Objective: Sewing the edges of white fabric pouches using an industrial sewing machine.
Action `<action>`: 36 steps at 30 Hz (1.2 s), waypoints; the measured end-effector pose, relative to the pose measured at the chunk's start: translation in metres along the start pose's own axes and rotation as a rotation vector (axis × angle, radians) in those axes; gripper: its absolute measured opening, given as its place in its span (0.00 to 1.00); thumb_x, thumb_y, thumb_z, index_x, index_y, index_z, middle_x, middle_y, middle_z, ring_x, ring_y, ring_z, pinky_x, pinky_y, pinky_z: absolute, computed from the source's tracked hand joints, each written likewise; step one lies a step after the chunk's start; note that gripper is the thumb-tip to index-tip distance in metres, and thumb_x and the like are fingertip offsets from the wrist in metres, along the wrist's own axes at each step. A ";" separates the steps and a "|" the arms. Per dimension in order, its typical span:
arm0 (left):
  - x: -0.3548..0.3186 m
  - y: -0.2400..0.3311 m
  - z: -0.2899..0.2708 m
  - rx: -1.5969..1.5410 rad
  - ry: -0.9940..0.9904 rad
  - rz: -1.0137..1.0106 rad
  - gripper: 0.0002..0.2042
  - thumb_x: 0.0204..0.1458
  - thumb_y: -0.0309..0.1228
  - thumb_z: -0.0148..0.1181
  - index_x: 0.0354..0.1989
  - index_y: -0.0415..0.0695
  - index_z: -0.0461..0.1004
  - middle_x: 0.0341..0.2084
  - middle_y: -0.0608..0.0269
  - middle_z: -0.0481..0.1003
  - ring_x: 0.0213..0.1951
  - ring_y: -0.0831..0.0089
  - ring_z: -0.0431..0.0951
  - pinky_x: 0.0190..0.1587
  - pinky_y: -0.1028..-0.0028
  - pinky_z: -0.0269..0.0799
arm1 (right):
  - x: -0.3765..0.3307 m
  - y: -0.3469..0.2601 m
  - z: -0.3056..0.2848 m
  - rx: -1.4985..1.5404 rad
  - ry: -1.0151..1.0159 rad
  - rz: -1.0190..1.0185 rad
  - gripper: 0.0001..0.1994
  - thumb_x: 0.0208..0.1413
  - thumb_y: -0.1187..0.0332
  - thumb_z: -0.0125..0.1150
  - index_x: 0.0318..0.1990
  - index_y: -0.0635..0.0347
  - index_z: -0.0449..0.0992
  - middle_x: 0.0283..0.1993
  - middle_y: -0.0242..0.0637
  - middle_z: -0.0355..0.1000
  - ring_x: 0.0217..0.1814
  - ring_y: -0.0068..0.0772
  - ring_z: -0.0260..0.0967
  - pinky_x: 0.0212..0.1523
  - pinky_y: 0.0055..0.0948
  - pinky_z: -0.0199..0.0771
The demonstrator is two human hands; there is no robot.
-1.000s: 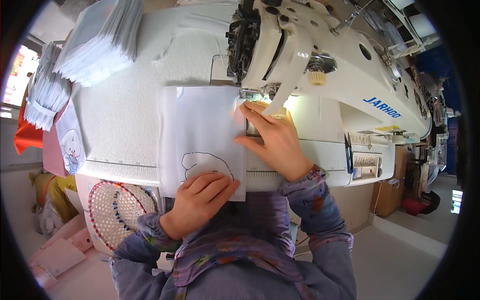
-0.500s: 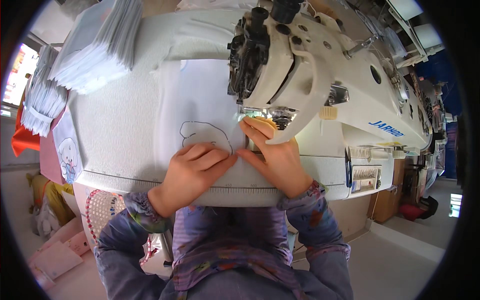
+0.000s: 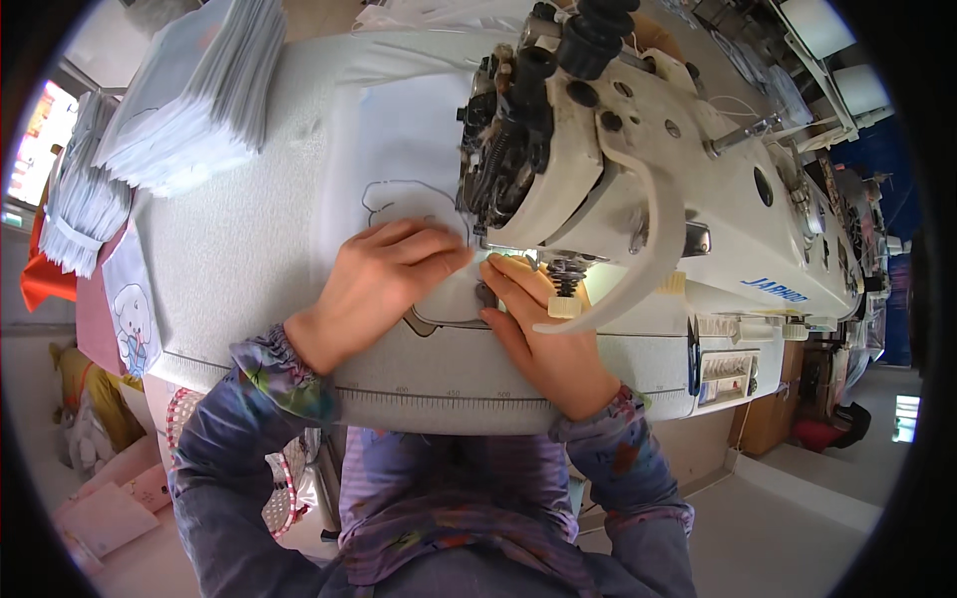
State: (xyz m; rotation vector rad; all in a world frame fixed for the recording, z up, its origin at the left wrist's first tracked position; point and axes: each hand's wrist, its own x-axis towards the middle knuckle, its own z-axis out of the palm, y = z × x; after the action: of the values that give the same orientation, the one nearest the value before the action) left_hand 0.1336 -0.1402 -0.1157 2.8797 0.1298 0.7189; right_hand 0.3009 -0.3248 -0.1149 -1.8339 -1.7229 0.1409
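A pale blue-white cloth panel (image 3: 414, 130) with a line-drawn animal lies flat on the machine bed, its right edge beside the needle area of a cream sewing machine (image 3: 638, 169). My left hand (image 3: 384, 279) rests on the panel's near part, fingers bent and close together at its right edge, covering much of the drawing. Against the needle area, my right hand (image 3: 543, 334) lies with fingers stretched forward and the thumb apart, nothing visible in its grasp. The presser foot and needle are mostly hidden by the machine head and fingers.
Thick stacks of folded cloth panels (image 3: 199, 105) stand at the far left. A printed panel (image 3: 133, 314) hangs over the left edge. A ruler strip (image 3: 429, 397) runs along the front. Dark scissors (image 3: 694, 351) and a small parts tray (image 3: 728, 374) lie right.
The cloth panel has slid away from me along the machine, and my left hand has moved forward with it. My right hand stays near the needle area. The bed's near part now shows.
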 end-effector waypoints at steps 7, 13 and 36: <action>0.033 -0.035 -0.020 -0.426 -0.358 -0.122 0.09 0.58 0.26 0.63 0.44 0.44 0.84 0.52 0.62 0.82 0.58 0.58 0.79 0.63 0.56 0.74 | -0.001 0.000 0.002 -0.004 0.018 0.002 0.23 0.58 0.71 0.72 0.62 0.61 0.80 0.64 0.41 0.76 0.62 0.51 0.76 0.60 0.45 0.76; 0.028 -0.057 0.009 -0.026 -0.161 -0.042 0.15 0.61 0.35 0.64 0.55 0.50 0.81 0.63 0.58 0.75 0.67 0.55 0.72 0.68 0.53 0.68 | -0.007 0.005 0.006 -0.022 0.056 0.028 0.22 0.59 0.72 0.71 0.61 0.61 0.79 0.63 0.43 0.76 0.62 0.51 0.76 0.60 0.45 0.76; 0.003 -0.023 -0.020 0.125 -0.228 -0.069 0.17 0.63 0.34 0.62 0.60 0.51 0.79 0.69 0.65 0.72 0.75 0.60 0.64 0.78 0.40 0.46 | -0.009 -0.014 0.008 -0.008 0.010 -0.096 0.28 0.53 0.63 0.78 0.62 0.61 0.79 0.66 0.41 0.75 0.66 0.49 0.73 0.65 0.48 0.73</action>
State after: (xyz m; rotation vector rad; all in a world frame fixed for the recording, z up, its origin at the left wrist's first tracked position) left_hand 0.1260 -0.1146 -0.1006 3.0330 0.2510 0.3791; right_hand 0.2836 -0.3312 -0.1173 -1.7508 -1.8027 0.0859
